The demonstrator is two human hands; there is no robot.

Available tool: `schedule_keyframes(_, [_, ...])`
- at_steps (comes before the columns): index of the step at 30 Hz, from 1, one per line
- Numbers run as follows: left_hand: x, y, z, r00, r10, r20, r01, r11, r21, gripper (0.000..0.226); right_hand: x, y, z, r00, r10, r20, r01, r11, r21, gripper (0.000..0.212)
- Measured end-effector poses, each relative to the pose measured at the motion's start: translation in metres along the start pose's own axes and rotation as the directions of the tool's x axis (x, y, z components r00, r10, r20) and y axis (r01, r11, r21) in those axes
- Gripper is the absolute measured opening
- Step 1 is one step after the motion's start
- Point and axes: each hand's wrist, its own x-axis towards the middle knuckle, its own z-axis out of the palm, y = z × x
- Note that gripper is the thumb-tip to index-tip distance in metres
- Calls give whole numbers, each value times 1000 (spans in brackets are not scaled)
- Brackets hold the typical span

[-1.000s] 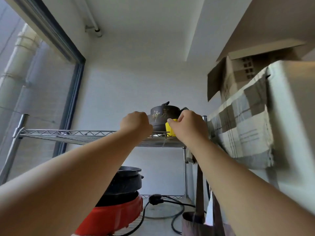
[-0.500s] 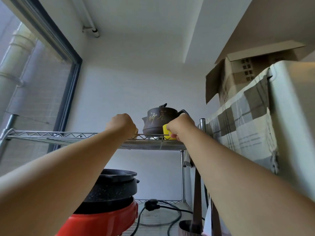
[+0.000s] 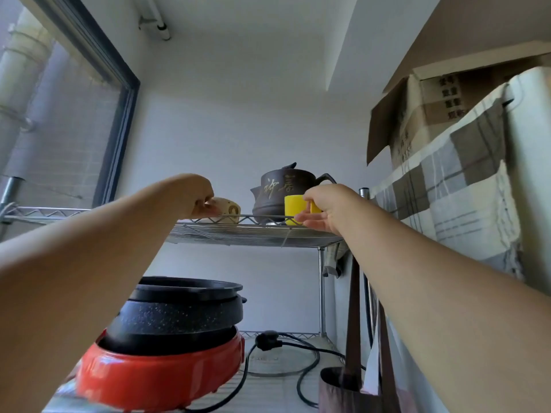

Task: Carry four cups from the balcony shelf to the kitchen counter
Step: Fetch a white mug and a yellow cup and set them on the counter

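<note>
- Against the frame half a second back, we find our left hand (image 3: 199, 195) turned aside, which exposes a cream cup (image 3: 228, 210) that was hidden then; the yellow cup (image 3: 293, 208) now shows most of its side.
- Our right hand (image 3: 323, 208) is partly closed on the yellow cup: thumb over its handle, fingers spread under its base. The cup stands at the front edge of the wire shelf (image 3: 256, 234), touching or just before the dark teapot (image 3: 284, 190).
- Our left fingers close on the cream cup's near side (grip depth hidden by the shelf rail).
- Open room lies above the shelf and toward us; a checked cloth (image 3: 465, 186) hangs just right of the right forearm.
- Below, a black pot on a red cooker (image 3: 161, 374) is cut off by the left arm. We can make out only these two cups.
</note>
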Motion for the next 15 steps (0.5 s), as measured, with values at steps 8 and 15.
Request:
schedule_keyframes(8, [-13, 0, -12, 995, -96, 0, 83, 856, -511, 18, 2, 3, 10, 986, -123, -108, 128, 991, 40, 32])
schedule_keyframes(15, [-33, -13, -13, 995, 14, -94, -75, 721, -689, 20, -28, -2, 11, 956, -207, -210, 233, 967, 105, 33])
